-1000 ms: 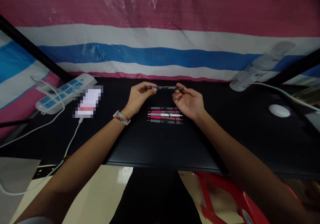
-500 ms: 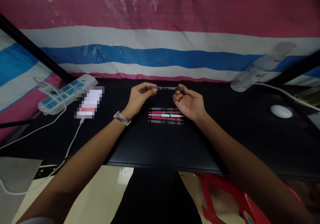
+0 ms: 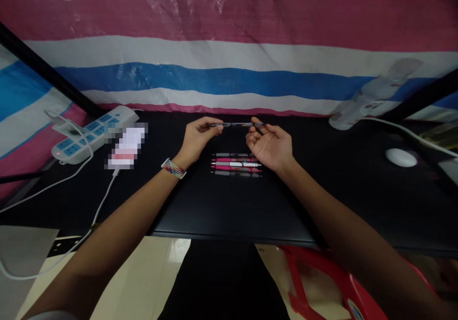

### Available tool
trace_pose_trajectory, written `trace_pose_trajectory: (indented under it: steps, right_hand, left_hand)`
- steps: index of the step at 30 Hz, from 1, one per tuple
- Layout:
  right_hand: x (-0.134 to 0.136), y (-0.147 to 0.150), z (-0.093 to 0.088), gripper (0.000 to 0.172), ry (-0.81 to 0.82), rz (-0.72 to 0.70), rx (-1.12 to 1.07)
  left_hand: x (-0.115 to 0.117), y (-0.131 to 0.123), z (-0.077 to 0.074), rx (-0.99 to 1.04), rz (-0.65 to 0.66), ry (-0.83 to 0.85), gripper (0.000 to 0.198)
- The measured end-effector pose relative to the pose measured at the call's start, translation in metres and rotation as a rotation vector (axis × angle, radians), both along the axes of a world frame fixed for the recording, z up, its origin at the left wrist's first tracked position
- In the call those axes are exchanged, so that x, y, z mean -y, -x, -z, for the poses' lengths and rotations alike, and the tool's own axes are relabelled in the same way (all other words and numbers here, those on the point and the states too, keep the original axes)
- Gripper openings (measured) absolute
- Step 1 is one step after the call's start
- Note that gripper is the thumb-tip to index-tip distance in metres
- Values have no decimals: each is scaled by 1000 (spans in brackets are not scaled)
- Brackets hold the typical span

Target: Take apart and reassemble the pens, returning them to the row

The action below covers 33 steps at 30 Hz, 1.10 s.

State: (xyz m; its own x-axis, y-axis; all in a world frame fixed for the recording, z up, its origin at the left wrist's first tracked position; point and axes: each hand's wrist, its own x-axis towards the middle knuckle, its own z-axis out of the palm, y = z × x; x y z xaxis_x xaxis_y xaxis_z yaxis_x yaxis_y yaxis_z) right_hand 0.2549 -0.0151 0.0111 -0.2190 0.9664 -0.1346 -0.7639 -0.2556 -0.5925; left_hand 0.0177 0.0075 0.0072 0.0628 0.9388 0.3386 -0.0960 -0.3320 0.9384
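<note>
A dark pen (image 3: 236,124) is held level above the far part of the black table. My left hand (image 3: 199,138), with a woven bracelet at the wrist, pinches the pen's left end between thumb and fingers. At the other end, my right hand (image 3: 271,144) has its palm turned up and its fingertips closed on the pen. Just nearer to me lies a row of several pens side by side: a dark one (image 3: 232,155), pink ones, a white and grey one (image 3: 238,164), and a grey clear one (image 3: 236,173) closest to me.
On the left are a power strip (image 3: 95,134) with a plugged-in charger and a blurred-out phone (image 3: 128,146) on a white cable. At right stand a clear bottle (image 3: 374,96) and a white mouse (image 3: 401,157). A red stool (image 3: 300,282) is below the table edge.
The right fingers have shifted slightly along the pen, away from its right tip, which now shows more. The left hand keeps its pinch; the view has moved very slightly.
</note>
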Motion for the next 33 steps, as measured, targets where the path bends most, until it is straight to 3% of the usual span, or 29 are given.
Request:
trace_pose_trajectory:
  steps: [6,14,20,26,33]
  right_hand:
    - [-1,0,2,18,-10,19,58]
    - [0,1,0,18,0,26,73]
    - [1,1,0,28,-27,24,40]
    - [1,2,0,17,-11,23,91]
    - [3,4,-6,19,16,45,66]
  left_hand:
    - [0,0,2,-34,-1,-17,22]
    - [0,0,2,-12,5,-1,22]
    - [3,-1,-1,-8,-10,-4,24]
    - [3,1,-2,0,-5,8,24]
    - [3,0,-1,-3,-5,12,24]
